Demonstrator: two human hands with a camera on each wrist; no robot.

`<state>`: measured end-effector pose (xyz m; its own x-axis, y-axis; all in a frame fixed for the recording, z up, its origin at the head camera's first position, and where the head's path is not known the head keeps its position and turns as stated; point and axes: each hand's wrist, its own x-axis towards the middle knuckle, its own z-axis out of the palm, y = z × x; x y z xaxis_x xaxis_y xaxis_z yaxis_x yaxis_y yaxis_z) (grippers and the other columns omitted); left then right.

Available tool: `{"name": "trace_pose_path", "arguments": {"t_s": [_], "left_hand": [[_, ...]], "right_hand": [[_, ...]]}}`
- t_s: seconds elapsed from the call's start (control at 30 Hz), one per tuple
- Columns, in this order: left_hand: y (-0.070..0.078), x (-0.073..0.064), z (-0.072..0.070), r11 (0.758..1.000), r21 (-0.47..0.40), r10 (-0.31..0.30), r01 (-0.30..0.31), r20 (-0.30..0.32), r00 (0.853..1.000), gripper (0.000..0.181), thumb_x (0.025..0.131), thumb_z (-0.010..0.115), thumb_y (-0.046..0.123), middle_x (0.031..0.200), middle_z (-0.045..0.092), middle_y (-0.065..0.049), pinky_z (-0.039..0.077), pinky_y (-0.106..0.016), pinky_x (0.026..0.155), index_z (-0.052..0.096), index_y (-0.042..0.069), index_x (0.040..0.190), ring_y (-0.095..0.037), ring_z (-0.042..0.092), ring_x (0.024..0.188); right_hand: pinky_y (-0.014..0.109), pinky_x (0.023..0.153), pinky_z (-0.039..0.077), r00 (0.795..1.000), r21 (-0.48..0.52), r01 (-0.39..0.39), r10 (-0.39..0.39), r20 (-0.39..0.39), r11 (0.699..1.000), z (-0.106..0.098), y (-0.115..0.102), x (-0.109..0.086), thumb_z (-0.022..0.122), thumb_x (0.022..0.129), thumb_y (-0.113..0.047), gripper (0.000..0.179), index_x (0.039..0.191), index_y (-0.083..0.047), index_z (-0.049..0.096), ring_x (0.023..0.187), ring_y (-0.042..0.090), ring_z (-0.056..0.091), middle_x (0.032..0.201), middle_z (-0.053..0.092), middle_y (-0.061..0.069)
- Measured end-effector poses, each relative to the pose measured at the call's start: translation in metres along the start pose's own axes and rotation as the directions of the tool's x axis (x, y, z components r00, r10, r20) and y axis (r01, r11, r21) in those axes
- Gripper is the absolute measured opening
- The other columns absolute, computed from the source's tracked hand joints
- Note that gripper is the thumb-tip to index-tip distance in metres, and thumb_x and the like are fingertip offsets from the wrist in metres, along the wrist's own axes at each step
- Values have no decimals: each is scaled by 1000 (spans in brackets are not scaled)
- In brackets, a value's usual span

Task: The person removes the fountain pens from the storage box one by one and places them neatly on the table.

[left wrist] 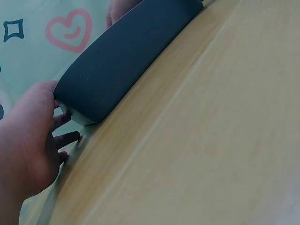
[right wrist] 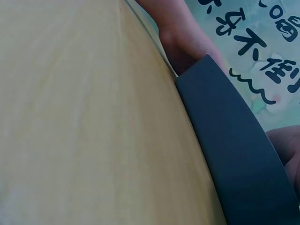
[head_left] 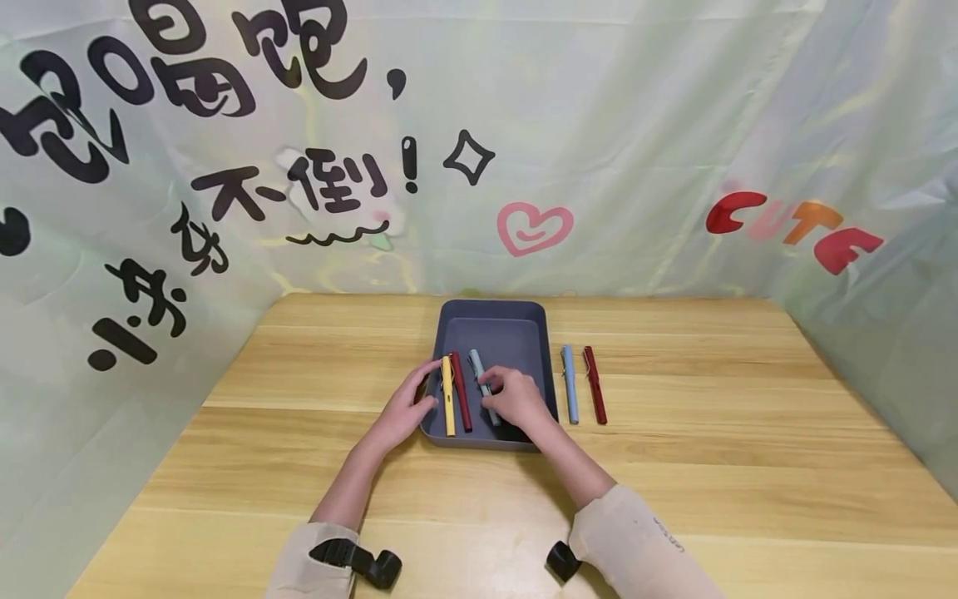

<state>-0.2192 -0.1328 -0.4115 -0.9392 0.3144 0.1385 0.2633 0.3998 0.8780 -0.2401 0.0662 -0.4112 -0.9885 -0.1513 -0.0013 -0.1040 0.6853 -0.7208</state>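
Note:
In the head view a dark blue-grey tray [head_left: 516,341] lies on the table. My left hand [head_left: 404,413] holds its left wall, thumb at the rim and fingers along the outside; the left wrist view shows that hand [left wrist: 30,136] at the tray's corner [left wrist: 108,70]. Inside the tray, my right hand [head_left: 516,398] pinches a grey-blue pen [head_left: 476,363] whose lower part is partly covered by the fingers. Left of it a yellow pen [head_left: 449,403] and a dark red pen [head_left: 461,395] lie side by side. The tray wall hides the pens in both wrist views.
Right of the tray, a light blue pen [head_left: 570,387] and another dark red pen [head_left: 595,387] lie on the wooden table [head_left: 711,466]. A printed cloth [head_left: 629,150] hangs behind and at both sides. Black wrist cameras [head_left: 383,569] sit on the sleeves.

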Motion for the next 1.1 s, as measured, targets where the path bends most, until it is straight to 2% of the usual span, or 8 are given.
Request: {"name": "trace_pose_path", "arguments": {"t_s": [0.13, 0.23, 0.33, 0.53, 0.67, 1.1], "left_hand": [[-1, 0, 0, 1000, 4, -2, 2, 0, 1000, 55, 88, 48, -3, 146, 22, -22, 16, -48, 106, 33, 1, 141, -34, 18, 133], [-1, 0, -1, 1000, 4, -4, 4, 1, 1000, 55, 88, 48, -3, 146, 22, -21, 16, -48, 106, 33, 1, 141, -34, 18, 133], [-1, 0, -1, 1000, -1, -3, 3, 3, 1000, 55, 88, 48, -4, 146, 21, -21, 16, -48, 106, 33, 1, 141, -33, 18, 134], [-1, -1, -1, 1000, -2, -7, 7, 3, 1000, 55, 88, 48, -3, 147, 21, -21, 16, -49, 106, 33, 1, 141, -34, 17, 134], [-1, -1, -1, 1000, 5, -9, 9, 4, 1000, 54, 89, 48, -2, 146, 21, -22, 16, -49, 106, 33, 1, 141, -34, 18, 134], [0, -1, 0, 1000, 5, -10, 10, 1, 1000, 54, 89, 48, -2, 146, 22, -21, 17, -49, 105, 33, 2, 141, -34, 18, 133]], "right_hand": [[29, 55, 46, 999, 94, -18, 15, 40, 995, -3, 3, 1, 72, 78, -9, 23, 100, -11, 67, 61, 16, 56, 76, 61, 2], [29, 56, 49, 996, 196, -51, 36, 77, 979, -4, 4, 1, 72, 78, -8, 24, 102, -9, 67, 58, 16, 58, 75, 62, 3], [30, 57, 51, 992, 300, -91, 59, 112, 950, -6, 6, 1, 70, 79, -5, 24, 103, -6, 67, 60, 18, 60, 76, 64, 5], [30, 60, 51, 982, 424, -149, 82, 172, 893, -7, 8, -1, 65, 82, 1, 25, 107, -2, 66, 67, 18, 60, 80, 65, 8], [31, 61, 51, 978, 445, -172, 96, 187, 879, -6, 8, -2, 65, 83, 0, 26, 109, -2, 65, 68, 19, 60, 82, 63, 9], [30, 61, 51, 982, 416, -164, 106, 159, 895, -6, 8, -4, 66, 82, -1, 27, 109, -3, 65, 67, 18, 57, 85, 60, 10]]}}
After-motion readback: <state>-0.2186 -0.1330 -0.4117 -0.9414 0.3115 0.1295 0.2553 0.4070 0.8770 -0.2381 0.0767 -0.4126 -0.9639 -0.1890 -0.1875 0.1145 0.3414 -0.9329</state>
